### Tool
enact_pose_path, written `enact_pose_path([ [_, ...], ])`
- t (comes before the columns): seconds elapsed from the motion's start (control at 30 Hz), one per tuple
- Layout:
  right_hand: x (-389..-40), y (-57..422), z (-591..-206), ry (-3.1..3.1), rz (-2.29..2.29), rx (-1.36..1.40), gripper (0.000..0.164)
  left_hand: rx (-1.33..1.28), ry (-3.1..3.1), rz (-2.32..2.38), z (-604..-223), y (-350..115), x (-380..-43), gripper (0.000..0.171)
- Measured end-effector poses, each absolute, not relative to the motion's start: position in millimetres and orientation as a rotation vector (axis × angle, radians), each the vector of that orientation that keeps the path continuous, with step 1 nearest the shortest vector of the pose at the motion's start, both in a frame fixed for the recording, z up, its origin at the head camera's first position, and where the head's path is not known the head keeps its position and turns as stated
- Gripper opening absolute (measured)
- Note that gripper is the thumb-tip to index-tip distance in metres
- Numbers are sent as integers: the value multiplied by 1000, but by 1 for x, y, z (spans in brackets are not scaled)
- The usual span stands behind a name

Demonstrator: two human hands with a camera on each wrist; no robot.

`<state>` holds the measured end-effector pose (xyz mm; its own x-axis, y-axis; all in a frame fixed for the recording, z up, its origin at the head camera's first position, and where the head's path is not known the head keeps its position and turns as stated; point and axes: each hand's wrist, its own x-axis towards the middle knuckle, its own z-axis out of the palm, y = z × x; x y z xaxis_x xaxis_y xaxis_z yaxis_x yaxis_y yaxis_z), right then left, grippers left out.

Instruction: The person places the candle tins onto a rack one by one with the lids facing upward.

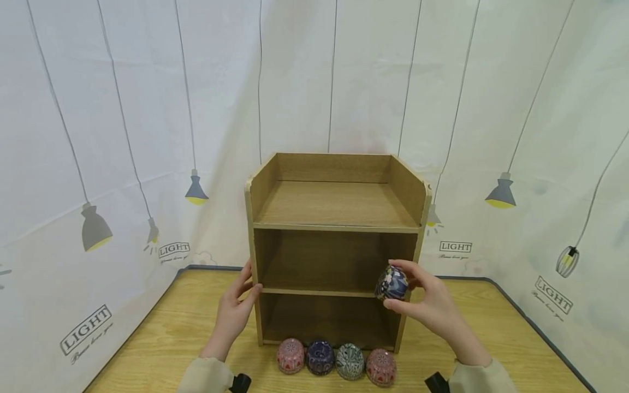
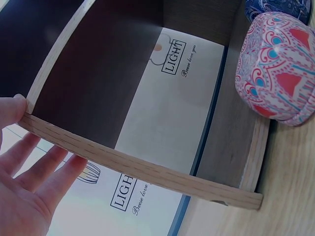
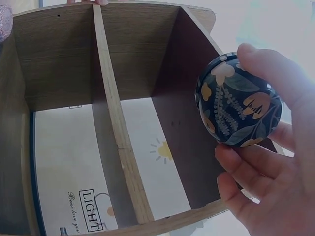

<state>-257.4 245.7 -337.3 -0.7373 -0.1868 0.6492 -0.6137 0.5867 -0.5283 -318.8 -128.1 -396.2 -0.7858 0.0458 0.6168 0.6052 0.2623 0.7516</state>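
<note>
A small round tin (image 1: 391,283), dark blue with flowers and leaves, is pinched between the thumb and fingers of my right hand (image 1: 431,305). The tin is tilted in front of the wooden shelf (image 1: 336,226), overlapping the right end of its middle board in the head view. My left hand (image 1: 236,311) holds the shelf's left side panel (image 2: 142,167), its thumb at the front edge by the middle board and its fingers along the outer face.
Before the shelf's base stand a pink tin (image 1: 290,356), a dark blue tin (image 1: 320,357), a green-and-white tin (image 1: 350,361) and another pink tin (image 1: 380,367), in a row on the wooden table (image 1: 162,327). A lamp-printed cloth (image 1: 304,76) hangs behind and at both sides.
</note>
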Motion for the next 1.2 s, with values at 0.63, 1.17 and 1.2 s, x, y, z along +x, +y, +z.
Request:
enact_pose_path([
  [0.63,-262,237,-327,-2261,1125,634,68,-584,-2029,-1537,-422,-135,-344,58],
  [1.17,-266,227,-319,-2219,1155,658,70,-585,-2015,-1534,-397,-125,-317,55],
  [1.2,-266,225,-318,-2215,1166,660,70,-581,-2016,-1536,-397,-125,-317,55],
])
